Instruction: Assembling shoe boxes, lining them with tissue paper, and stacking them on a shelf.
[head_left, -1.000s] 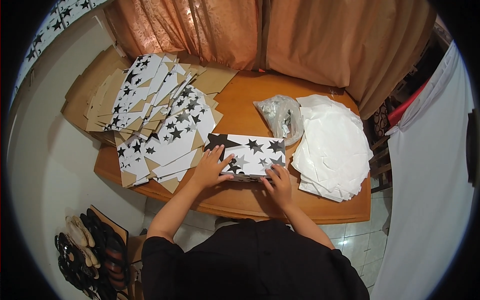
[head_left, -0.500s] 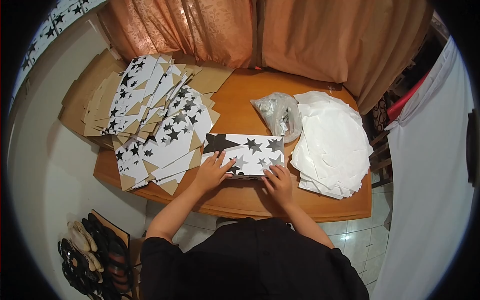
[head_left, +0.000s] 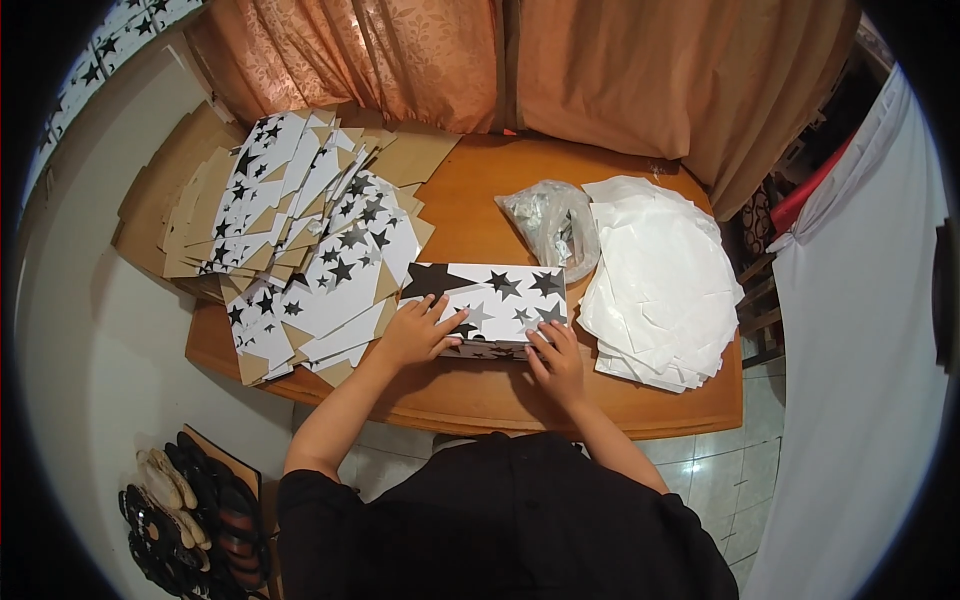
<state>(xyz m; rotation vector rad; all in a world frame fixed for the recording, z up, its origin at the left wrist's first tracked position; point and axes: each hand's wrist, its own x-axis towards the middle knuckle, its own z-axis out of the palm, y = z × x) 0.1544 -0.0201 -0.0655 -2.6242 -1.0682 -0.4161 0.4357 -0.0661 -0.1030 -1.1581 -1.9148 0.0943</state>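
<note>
In front of me on the wooden table stands a closed white cardboard box (head_left: pixel 500 300) printed with black and grey stars. My left hand (head_left: pixel 415 332) rests on its near left corner, fingers spread over the lid and thumb at the front side. At the near right corner lies my right hand (head_left: pixel 555 362), fingers stretched on the lid's edge with the thumb against the front. Neither hand wraps round the box. To the left is a pile of flat star-printed cardboard sheets (head_left: pixel 335 265), its nearest edge close to my left hand.
A clear plastic bag (head_left: pixel 550 222) with small items stands behind the box. A stack of white paper sheets (head_left: pixel 660 285) lies at the right of the table (head_left: pixel 480 395). Brown curtains (head_left: pixel 600 80) hang behind. Several sandals (head_left: pixel 195 510) sit on the lower left.
The box's near edge seems pressed down or tilted slightly, so more of its front side shows. Both hands stay at nearly the same places on the lid.
</note>
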